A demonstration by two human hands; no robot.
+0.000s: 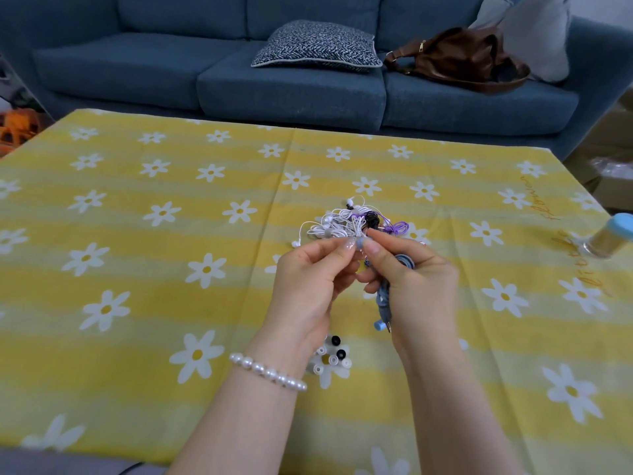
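Fingers (pixel 346 246) of the left hand (pixel 308 279) and fingers (pixel 372 247) of the right hand (pixel 418 279) meet tip to tip, raised above a worktop (pixel 137 269) covered in a yellow cloth with white daisies. Both thumbs and forefingers pinch a small pale blue piece at the top of a blue-grey earphone cord (pixel 383 298). The piece is too small to tell whether it is an earbud or its rubber tip. The rest of the cord is bunched in the right palm with the other fingers curled round it. It hangs below the hand and ends in a pale blue earbud (pixel 378 325) with a metal plug beside it.

Just beyond the hands, a tangled pile of earphones (pixel 352 224) in white, black and purple lies on the cloth. Loose ear tips (pixel 334 358), black and clear, lie near the left wrist, which wears a pearl bracelet (pixel 267 371). A jar (pixel 609 238) with a blue lid lies tilted at the right edge. Behind is a blue sofa (pixel 274 80) with a patterned cushion (pixel 317 44) and a brown bag (pixel 459 56).

The cord looks very light, thin and floppy, and likely to knot or snag. The bud is probably smooth and easy to drop. The safest hold seems to be a firm pinch on the hard bud or plug, never a tug on the thin wire.
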